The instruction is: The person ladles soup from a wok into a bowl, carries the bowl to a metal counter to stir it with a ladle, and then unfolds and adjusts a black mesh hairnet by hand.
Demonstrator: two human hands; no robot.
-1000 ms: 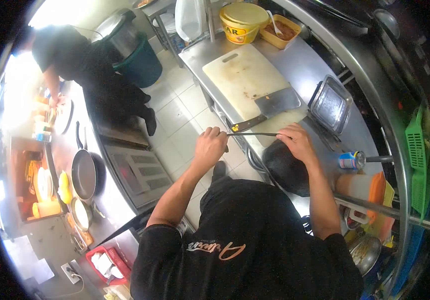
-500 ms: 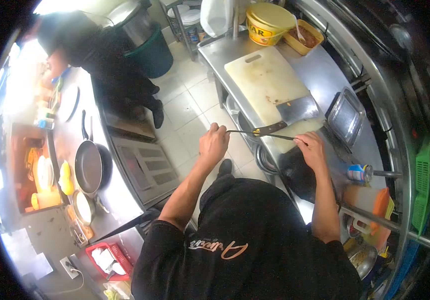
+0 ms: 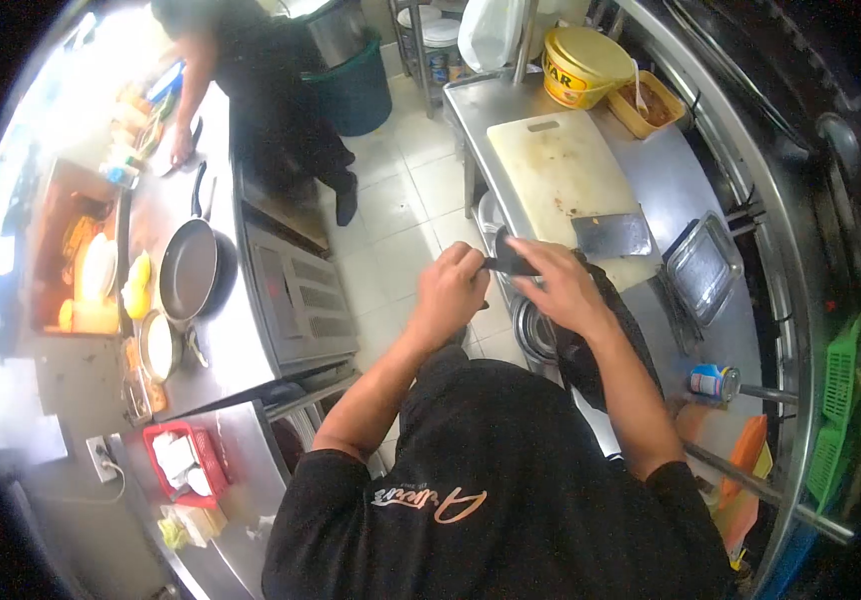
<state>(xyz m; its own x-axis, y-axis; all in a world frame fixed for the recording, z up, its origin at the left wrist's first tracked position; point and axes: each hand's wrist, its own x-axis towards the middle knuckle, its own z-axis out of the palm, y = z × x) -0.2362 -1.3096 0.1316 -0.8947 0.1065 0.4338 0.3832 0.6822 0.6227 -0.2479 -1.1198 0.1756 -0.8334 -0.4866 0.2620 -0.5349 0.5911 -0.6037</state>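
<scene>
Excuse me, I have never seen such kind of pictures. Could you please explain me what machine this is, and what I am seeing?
There is no robot here: one person works with bare hands. All pictures come from one camera worn on the head, looking forward and down.

The left hand grips a thin black strip; the right hand is beside it, but its grip is unclear.

On the metal table to the right lie a cutting board with a wide blade on it, a yellow tub and a food container.

A frying pan sits on the left counter. Another person stands beyond.
</scene>
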